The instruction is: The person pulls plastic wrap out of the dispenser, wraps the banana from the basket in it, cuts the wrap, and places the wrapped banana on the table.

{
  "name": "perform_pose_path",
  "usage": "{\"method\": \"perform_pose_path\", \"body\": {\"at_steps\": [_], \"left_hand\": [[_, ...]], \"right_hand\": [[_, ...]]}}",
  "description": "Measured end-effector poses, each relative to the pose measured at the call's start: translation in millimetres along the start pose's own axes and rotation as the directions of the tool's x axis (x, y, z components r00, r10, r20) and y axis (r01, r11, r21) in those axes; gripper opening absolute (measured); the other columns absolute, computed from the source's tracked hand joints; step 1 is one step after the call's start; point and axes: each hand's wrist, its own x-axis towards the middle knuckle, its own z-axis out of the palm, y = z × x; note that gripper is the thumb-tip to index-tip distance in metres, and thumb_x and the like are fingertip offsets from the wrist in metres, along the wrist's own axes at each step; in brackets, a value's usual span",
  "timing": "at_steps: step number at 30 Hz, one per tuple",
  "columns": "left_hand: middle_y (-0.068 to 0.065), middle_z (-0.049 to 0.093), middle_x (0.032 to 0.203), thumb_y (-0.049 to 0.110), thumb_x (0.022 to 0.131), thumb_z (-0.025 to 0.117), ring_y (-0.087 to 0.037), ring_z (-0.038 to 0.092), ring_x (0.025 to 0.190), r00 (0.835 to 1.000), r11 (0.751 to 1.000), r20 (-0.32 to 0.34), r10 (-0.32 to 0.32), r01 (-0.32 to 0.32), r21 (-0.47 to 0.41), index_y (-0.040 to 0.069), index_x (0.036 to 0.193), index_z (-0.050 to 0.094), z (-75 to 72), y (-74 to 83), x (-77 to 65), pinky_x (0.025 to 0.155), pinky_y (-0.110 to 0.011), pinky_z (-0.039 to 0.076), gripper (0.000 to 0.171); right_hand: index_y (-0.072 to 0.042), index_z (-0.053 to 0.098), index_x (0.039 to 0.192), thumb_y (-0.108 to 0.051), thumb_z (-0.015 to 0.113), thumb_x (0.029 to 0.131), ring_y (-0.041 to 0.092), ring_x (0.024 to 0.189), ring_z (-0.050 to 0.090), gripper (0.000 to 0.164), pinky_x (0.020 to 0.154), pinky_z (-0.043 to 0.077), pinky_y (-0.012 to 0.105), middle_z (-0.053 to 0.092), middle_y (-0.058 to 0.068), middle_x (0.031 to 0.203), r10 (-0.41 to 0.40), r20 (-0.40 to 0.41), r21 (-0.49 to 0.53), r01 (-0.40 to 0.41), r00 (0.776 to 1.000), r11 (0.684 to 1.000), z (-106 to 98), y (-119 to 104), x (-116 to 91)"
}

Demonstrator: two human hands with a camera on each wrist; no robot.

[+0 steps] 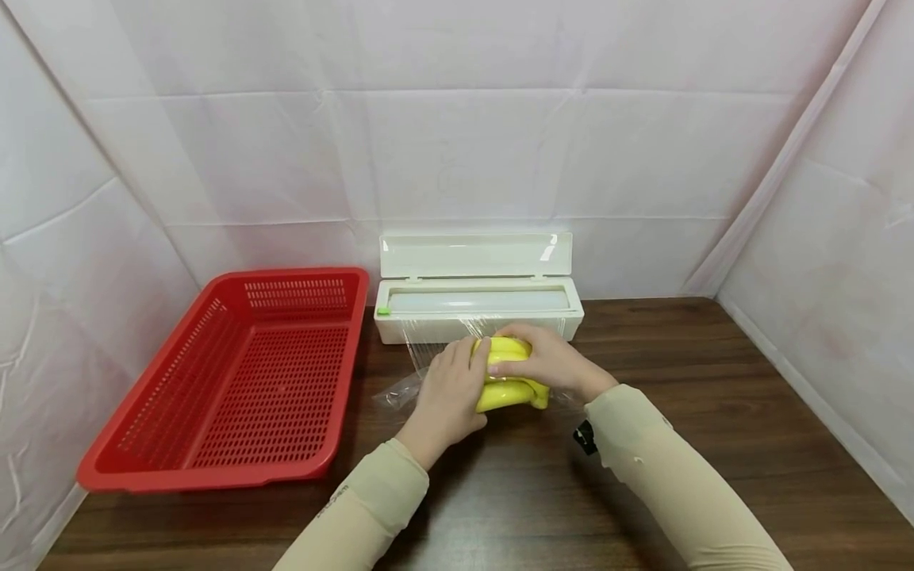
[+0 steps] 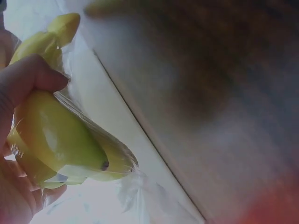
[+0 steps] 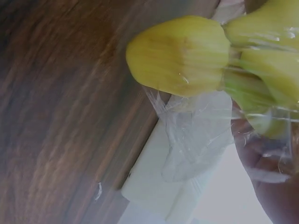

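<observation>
Both hands hold a bunch of yellow bananas [image 1: 505,394] in front of the white wrap box. My left hand [image 1: 451,388] grips its left end, and in the left wrist view the thumb lies across the bananas [image 2: 56,135]. From the far right side my right hand [image 1: 546,358] holds the bunch, thumb on top. Clear plastic wrap [image 3: 196,135] covers part of the bananas and hangs loose near the stem end. More plastic wrap [image 1: 421,349] stretches from the box's front down to the bunch.
The white wrap box [image 1: 480,329] stands with its lid [image 1: 474,255] raised against the cloth wall, a roll of film [image 1: 478,300] inside. A red plastic basket [image 1: 350,349] sits on the left of the dark wooden table [image 1: 714,412]. White cloth walls [image 1: 457,159] enclose the back and sides.
</observation>
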Motion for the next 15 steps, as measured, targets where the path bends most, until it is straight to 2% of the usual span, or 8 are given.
{"method": "perform_pose_path", "body": {"at_steps": [4,7,11,15], "left_hand": [[-0.014,0.048,0.13,0.035,0.055,0.087,-0.028,0.052,0.111,1.0,1.0,0.022,0.007,-0.007,0.004,0.001,0.139,0.037,-4.9,1.0,5.1,0.089,-0.039,0.048,0.104],[-0.014,0.049,0.131,0.036,0.057,0.086,-0.028,0.053,0.11,0.999,1.0,0.054,0.003,-0.003,0.008,0.001,0.139,0.037,-7.9,0.8,8.4,0.088,-0.039,0.049,0.102],[-0.013,0.049,0.129,0.038,0.058,0.085,-0.026,0.053,0.107,0.995,1.0,0.095,-0.005,0.003,0.019,0.001,0.139,0.037,-8.5,-1.6,12.0,0.086,-0.037,0.049,0.101],[-0.011,0.05,0.126,0.04,0.059,0.084,-0.025,0.053,0.106,0.993,1.0,0.119,-0.011,0.009,0.017,0.001,0.139,0.037,-8.7,-4.0,15.9,0.084,-0.038,0.049,0.1]], "right_hand": [[-0.023,0.053,0.132,-0.049,0.073,0.076,0.019,0.08,0.055,0.065,0.066,0.049,0.032,0.06,0.002,0.101,-0.065,-0.032,-0.063,0.063,0.997,0.996,0,3,-3],[-0.015,0.042,0.143,-0.055,0.072,0.074,0.019,0.091,0.054,0.085,0.077,0.047,0.034,0.058,0.003,0.12,-0.152,-0.059,-0.183,0.139,0.987,0.973,3,5,-7],[-0.012,0.034,0.146,-0.066,0.07,0.068,0.021,0.118,0.048,0.102,0.097,0.042,0.039,0.041,0.006,0.144,-0.25,-0.079,-0.368,0.205,0.965,0.907,7,5,-15],[-0.009,0.036,0.145,-0.058,0.077,0.066,0.028,0.129,0.044,0.103,0.104,0.039,0.045,0.039,0.009,0.147,-0.343,-0.08,-0.5,0.26,0.936,0.826,10,1,-23]]}}
